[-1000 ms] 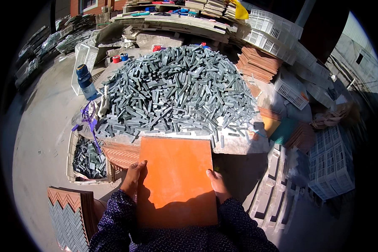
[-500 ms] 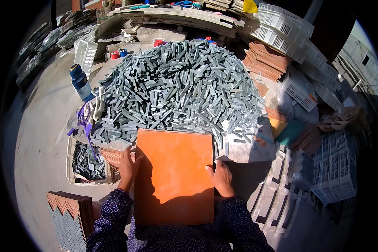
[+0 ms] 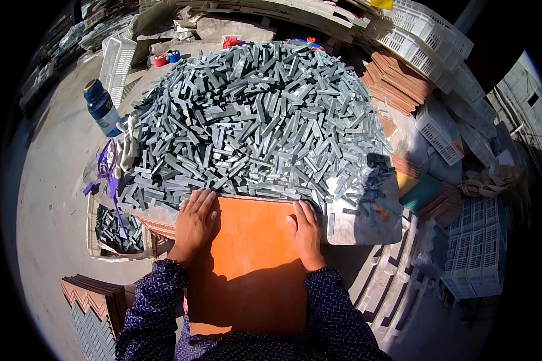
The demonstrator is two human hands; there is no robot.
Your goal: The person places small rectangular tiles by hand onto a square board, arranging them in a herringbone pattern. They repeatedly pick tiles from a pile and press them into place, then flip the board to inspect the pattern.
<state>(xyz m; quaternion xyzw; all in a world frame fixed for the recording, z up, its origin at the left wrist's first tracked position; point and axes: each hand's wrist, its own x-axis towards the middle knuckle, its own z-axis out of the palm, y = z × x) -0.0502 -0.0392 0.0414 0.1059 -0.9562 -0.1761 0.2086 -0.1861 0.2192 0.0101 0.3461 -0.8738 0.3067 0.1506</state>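
A flat orange square board [image 3: 256,246] lies in front of me, its far edge against the near side of a large heap of small grey stone strips [image 3: 247,120]. My left hand [image 3: 195,224] rests on the board's far left corner, fingers stretched towards the heap. At the far right corner my right hand [image 3: 306,231] lies with its fingers extended over the edge, thumb on the board's face. Neither hand is closed round anything. Shadow covers the board's near half and left side.
To the left stand a crate of grey strips [image 3: 120,231], herringbone-patterned panels [image 3: 93,307] and a blue-capped bottle [image 3: 102,108]. White gloves [image 3: 128,141] lie beside the heap. On the right are terracotta panels [image 3: 397,81], white crates [image 3: 427,36] and a slatted pallet [image 3: 386,283].
My hands have moved from the board's sides to its far corners, fingers now laid over them. The board sits slightly lower in view, and the whole view has shifted a little.
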